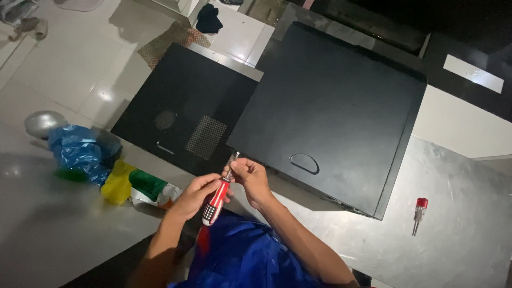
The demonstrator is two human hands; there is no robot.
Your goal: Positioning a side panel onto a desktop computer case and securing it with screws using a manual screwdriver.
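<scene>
While both hands meet just in front of the body, the left hand (193,196) wraps its fingers around the red, black and white handle of a screwdriver (217,198), held clear of the steel table (458,250) with its shaft tilted up and away. The right hand (250,177) closes thumb and fingertips on the metal shaft near the tip; the tip itself is too small to make out.

Containers: a black computer case (333,114) lies flat on the table, side panel up and shut, contents hidden. A second black case panel (184,106) with a mesh vent lies to its left, partly overlapped by the first. A crumpled blue plastic bag (77,152) sits at the left with yellow and green wrappers (133,184) beside it; what is inside cannot be told.

A small red-handled bit driver (419,211) lies alone on the table, well right of the hands. Blue clothing (240,256) covers the lower frame; forearms are cut off at the bottom edge. The upper right is too dark to read.
</scene>
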